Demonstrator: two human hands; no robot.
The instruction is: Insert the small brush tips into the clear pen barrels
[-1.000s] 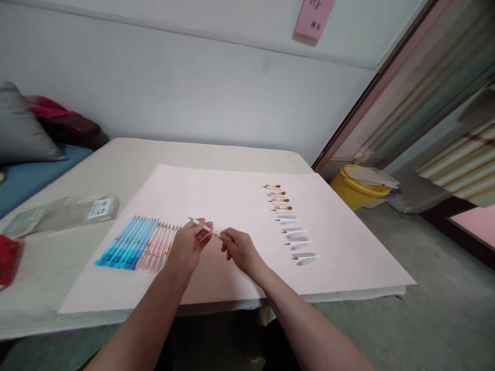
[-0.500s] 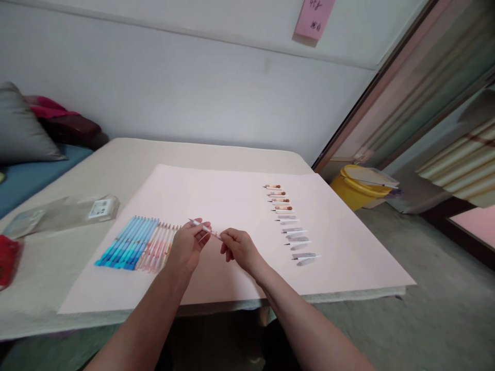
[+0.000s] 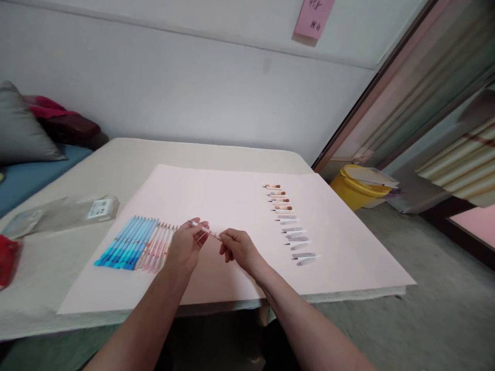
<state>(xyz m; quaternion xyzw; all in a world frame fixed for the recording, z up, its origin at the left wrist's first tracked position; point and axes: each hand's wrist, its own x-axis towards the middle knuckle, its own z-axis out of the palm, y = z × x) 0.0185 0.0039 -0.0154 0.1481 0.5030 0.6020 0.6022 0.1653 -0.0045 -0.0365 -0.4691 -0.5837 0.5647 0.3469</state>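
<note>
Between my two hands is a slim white pen with pinkish marks [image 3: 212,233], its pointed end up to the left. My left hand [image 3: 189,241] pinches it near the tip with thumb and fingers. The fingers of my right hand [image 3: 238,244] are closed round its other end. Just left of my left hand lies a row of white and pink pens [image 3: 154,248], partly hidden behind the hand. Beside them is a row of several blue pens [image 3: 127,242]. To the right of my hands is a column of small slim pieces [image 3: 299,239] with dark thin tips, some with brown ends.
A large pale pink sheet [image 3: 216,190] covers much of the table. At left lie a clear plastic package [image 3: 73,216] and a red object [image 3: 7,260]. A yellow bucket [image 3: 350,190] stands on the floor beyond the table's right edge. The wall rises behind the table.
Both hands stay almost in place on the pen. My left hand has shifted very slightly to the left.
</note>
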